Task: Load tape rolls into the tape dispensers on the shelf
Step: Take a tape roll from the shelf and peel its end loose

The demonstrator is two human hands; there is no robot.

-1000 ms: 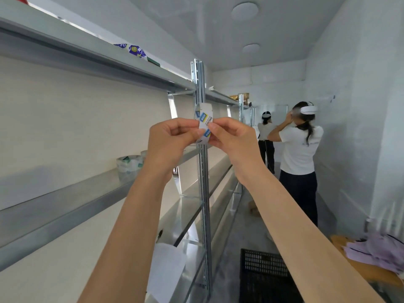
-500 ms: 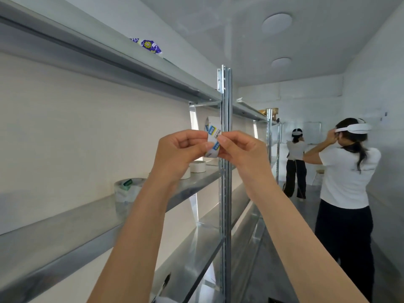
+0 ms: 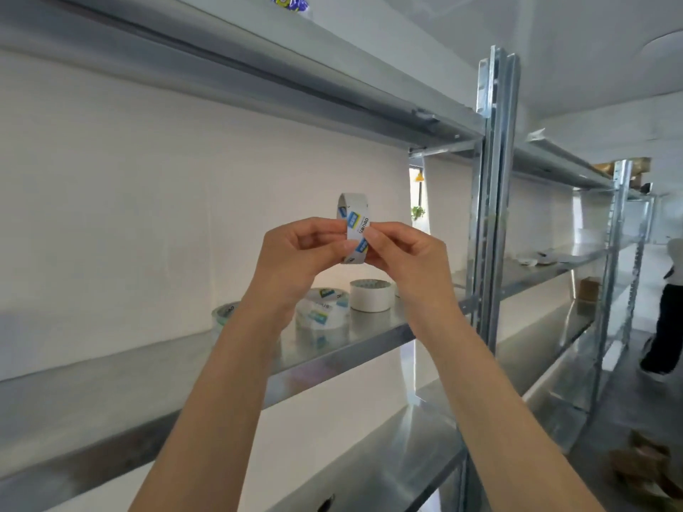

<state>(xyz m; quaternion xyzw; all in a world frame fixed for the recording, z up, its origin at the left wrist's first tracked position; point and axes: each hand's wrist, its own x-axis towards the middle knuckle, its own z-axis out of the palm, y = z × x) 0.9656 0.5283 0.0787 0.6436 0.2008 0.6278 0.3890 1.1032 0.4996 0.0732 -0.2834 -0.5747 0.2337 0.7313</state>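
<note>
Both arms up, pinching a printed strip (image 3: 354, 230).
My left hand (image 3: 295, 253) and right hand (image 3: 404, 255) meet on it, fingers curled; tape rolls (image 3: 325, 308) sit on the shelf (image 3: 148, 367) just below them.

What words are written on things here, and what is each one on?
"deli": sideways on the paper band pinched by the left hand and right hand, slightly blurred.
Blue patches on the band: too small to read.
Clear tape roll label: blurred, unreadable.
Half-hidden roll: letters blurred.
White tape roll: no text visible.
Packet on top shelf: unreadable.
</note>
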